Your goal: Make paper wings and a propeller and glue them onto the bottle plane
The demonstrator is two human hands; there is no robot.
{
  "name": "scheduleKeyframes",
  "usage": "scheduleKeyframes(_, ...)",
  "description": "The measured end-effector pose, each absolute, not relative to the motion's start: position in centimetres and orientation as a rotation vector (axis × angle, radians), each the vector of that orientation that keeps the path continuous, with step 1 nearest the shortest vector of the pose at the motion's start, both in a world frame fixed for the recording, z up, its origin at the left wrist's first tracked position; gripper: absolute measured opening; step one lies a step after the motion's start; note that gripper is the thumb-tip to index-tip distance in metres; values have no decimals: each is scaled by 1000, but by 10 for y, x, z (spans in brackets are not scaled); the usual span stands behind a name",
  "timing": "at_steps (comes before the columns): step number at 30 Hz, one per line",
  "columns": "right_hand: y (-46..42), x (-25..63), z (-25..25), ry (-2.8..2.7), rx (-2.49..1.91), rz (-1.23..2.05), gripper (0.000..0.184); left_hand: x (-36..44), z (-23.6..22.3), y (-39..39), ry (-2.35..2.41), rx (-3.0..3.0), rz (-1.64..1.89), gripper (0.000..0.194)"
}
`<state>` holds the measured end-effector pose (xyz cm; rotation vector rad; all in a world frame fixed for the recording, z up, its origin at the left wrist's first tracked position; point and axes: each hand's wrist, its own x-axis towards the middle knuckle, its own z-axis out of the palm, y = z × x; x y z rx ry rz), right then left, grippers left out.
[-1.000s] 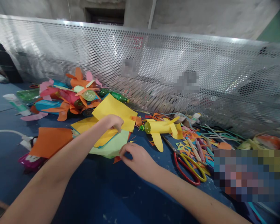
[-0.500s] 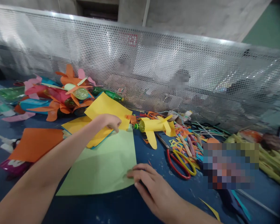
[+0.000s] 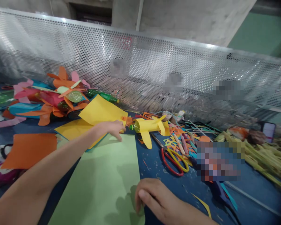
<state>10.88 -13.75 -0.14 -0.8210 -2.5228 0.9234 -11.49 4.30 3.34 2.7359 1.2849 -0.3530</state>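
Note:
A large sheet of light green paper (image 3: 100,178) lies in front of me, its near edge outside the picture. My left hand (image 3: 114,127) reaches over its far end, fingers apart and thumb pointing down. Under and behind that forearm are yellow sheets (image 3: 103,109). My right hand (image 3: 154,197) is curled at the green sheet's right edge, thumb against the bent fingers; its fingertips are partly hidden. Just right of my left hand lies a bottle wrapped in yellow paper (image 3: 150,125), with wing-like strips and a green cap.
Scissors (image 3: 174,161) with red and yellow handles lie right of the green paper, near paper scraps (image 3: 178,140). Paper-covered bottles (image 3: 44,100) pile up at left beyond an orange sheet (image 3: 31,150). A perforated metal screen (image 3: 145,62) runs behind. A glue gun (image 3: 221,193) sits at right.
The green sheet has slid towards me, clear of more of the yellow sheets. My right hand has moved nearer and curled. My left fingers have spread. The camera view has shifted right.

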Motion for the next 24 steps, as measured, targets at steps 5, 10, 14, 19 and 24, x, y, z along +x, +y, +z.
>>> scheduleKeyframes(5,-135,108,-11,-2521,-913,675,20,-108,34,38,1237,2769,-342,38)
scheduleKeyframes(10,-137,109,-15,-2524,-914,614,9,-108,30,40,1213,2732,-355,32)
scheduleKeyframes(14,-137,110,-15,-2563,-933,541,37,-111,28,41,1215,2709,-331,44)
scheduleKeyframes(19,-138,112,-15,-2681,-927,566,53,-111,30,40,1201,2680,-283,56)
scheduleKeyframes(24,-138,114,-16,-2679,-940,557,55,-112,36,39,1144,2650,-229,41)
